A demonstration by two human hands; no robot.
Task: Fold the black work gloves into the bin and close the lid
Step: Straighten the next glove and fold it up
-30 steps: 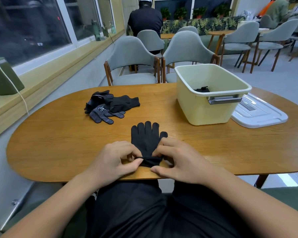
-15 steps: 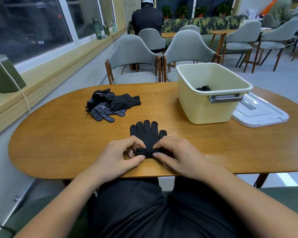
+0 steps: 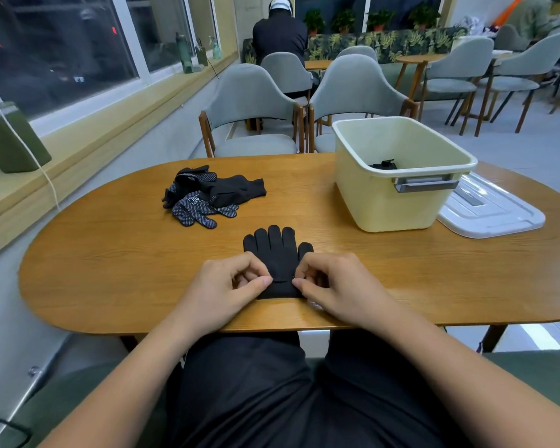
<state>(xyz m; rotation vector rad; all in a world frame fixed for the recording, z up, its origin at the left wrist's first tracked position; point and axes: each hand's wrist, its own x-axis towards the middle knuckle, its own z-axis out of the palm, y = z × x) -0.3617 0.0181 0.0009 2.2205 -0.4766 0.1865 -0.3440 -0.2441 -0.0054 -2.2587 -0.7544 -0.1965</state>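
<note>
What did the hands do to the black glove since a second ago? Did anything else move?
The left hand and right hand kept pinching the cuff of the glove and folded it away from the person, over the palm part, so the glove looks shorter. Nothing was let go. The pile of gloves, the bin and the lid beside it stayed put.

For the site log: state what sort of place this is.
Probably a café or canteen: rows of grey upholstered wooden-legged chairs, another wooden table, a leaf-patterned bench backed by potted plants.
</note>
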